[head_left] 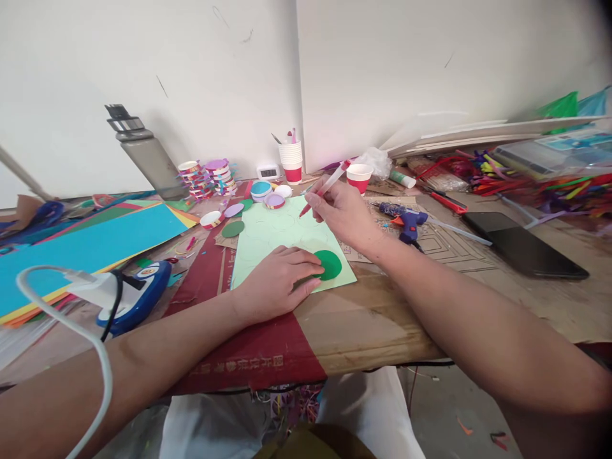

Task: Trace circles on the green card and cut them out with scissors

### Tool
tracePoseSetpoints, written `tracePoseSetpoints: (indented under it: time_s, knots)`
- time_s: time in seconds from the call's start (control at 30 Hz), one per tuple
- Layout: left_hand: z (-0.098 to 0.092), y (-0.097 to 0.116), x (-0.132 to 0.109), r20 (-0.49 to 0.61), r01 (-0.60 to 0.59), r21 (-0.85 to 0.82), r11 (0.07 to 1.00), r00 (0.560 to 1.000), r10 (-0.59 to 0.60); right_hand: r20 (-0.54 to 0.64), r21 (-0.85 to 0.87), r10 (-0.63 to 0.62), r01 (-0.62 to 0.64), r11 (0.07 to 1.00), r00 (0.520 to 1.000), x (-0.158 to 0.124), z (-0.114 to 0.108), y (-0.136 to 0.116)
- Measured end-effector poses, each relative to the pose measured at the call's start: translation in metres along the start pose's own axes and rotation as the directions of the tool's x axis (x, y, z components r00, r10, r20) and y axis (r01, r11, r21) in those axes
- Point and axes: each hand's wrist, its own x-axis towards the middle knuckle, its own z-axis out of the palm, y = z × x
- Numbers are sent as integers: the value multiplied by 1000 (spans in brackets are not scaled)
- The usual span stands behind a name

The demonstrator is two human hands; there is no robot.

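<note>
Right hand (pixel 342 210) pinches one red-and-white pen (pixel 329 183); its long axis slants, tip down toward the near left, above the far half of one pale-green sheet (pixel 268 233). Whether the tip touches is unclear. Left hand (pixel 282 277), fingers nearly together, thumb apart, rests on one green disc (pixel 329 265) at the sheet's near right corner. Three small round tubs (pixel 275 201) crowd its far edge; two decorated stacks (pixel 220 175) stand farther left, one glue gun (pixel 410 223) right.
</note>
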Motion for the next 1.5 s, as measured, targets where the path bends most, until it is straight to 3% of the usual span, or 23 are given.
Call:
tracePoseSetpoints:
  time_s: [0.43,0.6,0.8,0.97,1.1,1.4,1.5]
  knots:
    - [-1,4,0,8,26,-5,1000,1000,-26,1,93,17,-18,995,1000,-3,4,-5]
    - [-2,4,0,27,32,-2,999,999,-32,85,177,-25,10,984,996,1,0,-13]
    - [-1,3,-1,46,29,-11,1000,999,-29,40,-34,-206,207,978,978,-21,1,9]
    - [-2,3,-2,52,24,-10,1000,998,-23,225,-200,-234,279,939,946,-39,5,37]
    - [-3,3,-1,58,27,-17,999,998,-26,298,-268,-214,297,917,930,-42,4,42]
    - [-3,3,-1,54,53,-46,998,997,-51,283,-173,-206,262,950,937,-38,-3,40]
    - [-5,4,-1,68,72,-60,996,995,-68,358,-130,-166,225,966,919,-36,-11,39]
